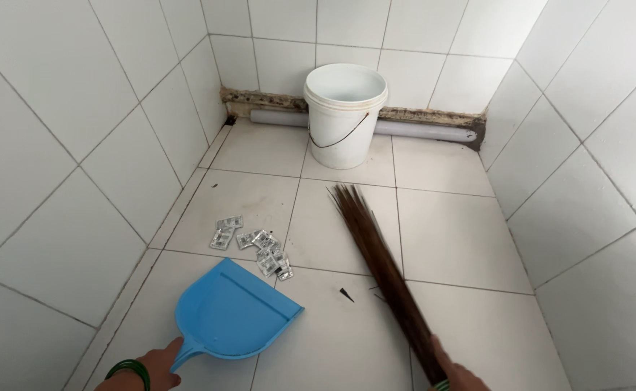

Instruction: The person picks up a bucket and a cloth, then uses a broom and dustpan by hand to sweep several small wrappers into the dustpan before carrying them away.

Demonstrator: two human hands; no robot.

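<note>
The fingers of the left hand [160, 364] are curled around the handle of a blue dustpan [233, 313], gripping it near the bottom edge of the view; a green bangle [128, 369] sits on that wrist. The dustpan lies flat on the white tiled floor [448, 239], its open lip facing away from the person toward a small heap of silvery foil wrappers [256, 246], which lies just beyond the lip without touching it. The right hand [457, 373] is wrapped around the lower end of a brown bundled broom [383, 264], fingers closed on the bundle, though only part of the hand shows at the frame's edge. The broom slants up and to the left, its tip resting on the floor to the right of the wrappers. A small dark scrap [346, 294] lies on the tile between the dustpan and the broom. Farther back, a white bucket [344, 114] with a thin wire handle stands against the rear wall, in front of a pale pipe [426, 130] running along the stained base of the tiled wall.
</note>
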